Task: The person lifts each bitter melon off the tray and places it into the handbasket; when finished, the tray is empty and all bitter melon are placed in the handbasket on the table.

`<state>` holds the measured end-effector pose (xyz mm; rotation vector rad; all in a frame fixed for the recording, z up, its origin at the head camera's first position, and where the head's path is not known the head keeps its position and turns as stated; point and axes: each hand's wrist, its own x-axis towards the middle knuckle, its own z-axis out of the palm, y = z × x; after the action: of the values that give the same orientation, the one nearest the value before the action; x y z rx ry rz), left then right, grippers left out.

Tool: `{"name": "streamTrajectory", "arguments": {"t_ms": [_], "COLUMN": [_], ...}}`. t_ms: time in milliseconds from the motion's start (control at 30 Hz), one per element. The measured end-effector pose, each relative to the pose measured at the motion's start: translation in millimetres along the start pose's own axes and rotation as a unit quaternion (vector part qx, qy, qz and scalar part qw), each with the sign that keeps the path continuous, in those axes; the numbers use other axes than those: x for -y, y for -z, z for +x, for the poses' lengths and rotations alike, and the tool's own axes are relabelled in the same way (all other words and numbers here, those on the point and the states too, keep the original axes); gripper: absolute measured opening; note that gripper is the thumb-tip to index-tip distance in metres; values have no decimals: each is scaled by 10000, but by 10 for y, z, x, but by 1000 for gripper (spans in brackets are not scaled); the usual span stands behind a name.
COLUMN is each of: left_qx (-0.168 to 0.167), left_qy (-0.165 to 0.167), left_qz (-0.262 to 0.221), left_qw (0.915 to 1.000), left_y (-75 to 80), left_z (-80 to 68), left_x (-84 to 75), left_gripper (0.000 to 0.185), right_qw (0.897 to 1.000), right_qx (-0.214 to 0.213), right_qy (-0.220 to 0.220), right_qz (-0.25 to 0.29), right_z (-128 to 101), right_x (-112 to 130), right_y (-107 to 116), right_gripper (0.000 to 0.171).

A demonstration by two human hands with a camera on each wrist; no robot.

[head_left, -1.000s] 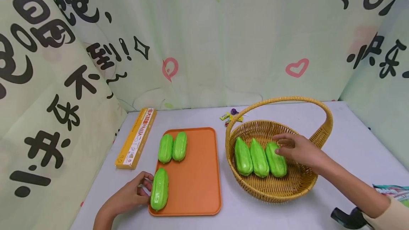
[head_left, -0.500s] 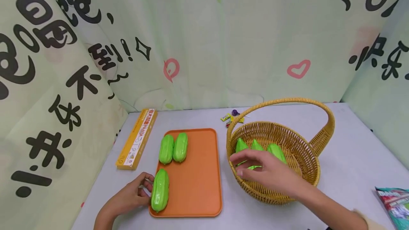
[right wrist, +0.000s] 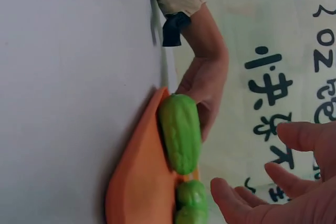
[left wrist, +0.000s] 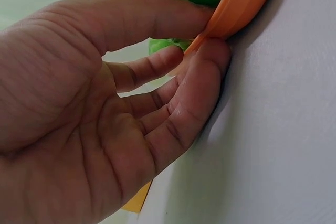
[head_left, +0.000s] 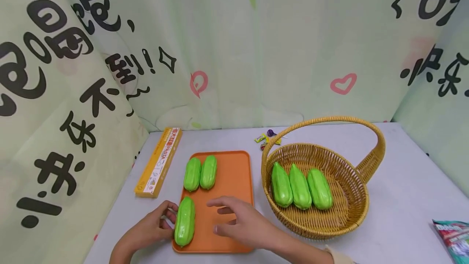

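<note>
On the orange tray [head_left: 234, 166], a glossy, ridged green gourd-like vegetable [head_left: 185, 221] lies along the near left edge, and two more [head_left: 209, 172] lie side by side at the far left. My left hand [head_left: 155, 225] pinches the tray's left rim beside the near one, thumb at the inner side and fingers outside and below in the left wrist view. Over the tray's near right part is my right hand [head_left: 245, 223], fingers spread and holding nothing. Three similar green vegetables [head_left: 300, 186] rest in a row in the wicker basket [head_left: 344, 211] to its right.
Behind the tray's left side lies a yellow pasta box [head_left: 159, 162]. Small wrapped candies [head_left: 271, 135] sit near the back edge, behind the basket's tall handle [head_left: 329, 119]. A colourful packet [head_left: 452, 239] is at the right edge. Printed curtains [head_left: 227, 52] enclose the table.
My right hand has moved left from the basket to above the tray, leaving the three vegetables there in view. My left hand stays at the tray's rim.
</note>
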<state>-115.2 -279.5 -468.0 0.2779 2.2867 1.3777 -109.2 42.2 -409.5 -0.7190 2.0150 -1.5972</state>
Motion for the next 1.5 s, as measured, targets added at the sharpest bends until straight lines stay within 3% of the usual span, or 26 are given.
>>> {"name": "streamTrajectory", "arguments": {"t_ms": [300, 500, 1500], "left_qx": [-22, -18, 1], "left_qy": [-29, -57, -87], "left_qz": [57, 103, 63], "left_qw": [10000, 9999, 9999], "left_y": [-19, -11, -15], "left_z": [-8, -5, -8], "left_x": [6, -8, -1], "left_gripper": [53, 52, 53], "right_qw": [9961, 9948, 9980], "right_qx": [-549, -639, -616], "right_qy": [-265, -221, -25], "right_qz": [-632, -763, -169], "right_z": [337, 524, 743], "right_x": [-218, -379, -418], "right_y": [-210, -318, -570], "right_gripper": [49, 52, 40]}}
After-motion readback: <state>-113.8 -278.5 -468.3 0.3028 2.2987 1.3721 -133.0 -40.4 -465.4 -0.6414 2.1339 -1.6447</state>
